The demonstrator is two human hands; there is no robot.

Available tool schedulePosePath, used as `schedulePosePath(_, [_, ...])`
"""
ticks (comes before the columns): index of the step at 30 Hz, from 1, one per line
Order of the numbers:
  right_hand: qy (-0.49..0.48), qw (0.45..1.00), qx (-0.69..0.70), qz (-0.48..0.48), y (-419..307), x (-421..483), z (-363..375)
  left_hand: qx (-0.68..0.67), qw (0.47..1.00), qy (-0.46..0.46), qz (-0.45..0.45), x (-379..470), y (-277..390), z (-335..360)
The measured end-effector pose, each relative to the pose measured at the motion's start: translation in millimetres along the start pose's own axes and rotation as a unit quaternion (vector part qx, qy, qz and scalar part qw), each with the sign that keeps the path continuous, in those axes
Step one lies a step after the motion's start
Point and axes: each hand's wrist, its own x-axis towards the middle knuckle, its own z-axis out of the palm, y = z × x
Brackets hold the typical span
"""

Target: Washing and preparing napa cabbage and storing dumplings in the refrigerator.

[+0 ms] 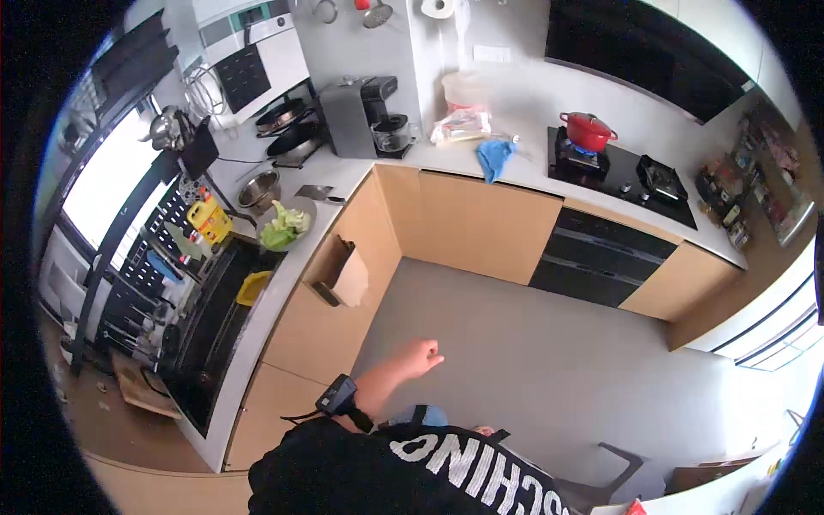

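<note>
My left hand (426, 358) hangs over the grey floor with its fingers curled, and nothing shows in it. A black device (337, 394) is strapped to that wrist. My right hand is out of view. To the left of my left hand runs the counter with the sink (215, 322), which has a yellow basin (253, 288) in it. Leafy lettuce (285, 226) lies on a plate (311, 214) at the sink's far end. Beyond the plate are a cleaver (315, 192) and a stainless steel bowl (259, 190).
A red lidded pot (588, 132) sits over a lit blue flame on the gas hob (656, 193). A blue cloth (494, 159) drapes over the counter edge. A coffee maker (360, 119) fills the corner. A bin (344, 277) juts from the left cabinet front.
</note>
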Motion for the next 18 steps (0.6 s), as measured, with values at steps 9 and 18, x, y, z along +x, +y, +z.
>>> schedulePosePath(9, [-0.122,0.982,0.131,-0.057,-47.9,-1.8,11.9,0.026,0.995,-0.096,0.005,107.3,-1.2,11.2])
schedulePosePath(18, [-0.008,0.98,0.15,-0.131,-99.8,-19.6,92.3,-0.153,0.917,-0.283,0.234,314.9,142.7,99.0])
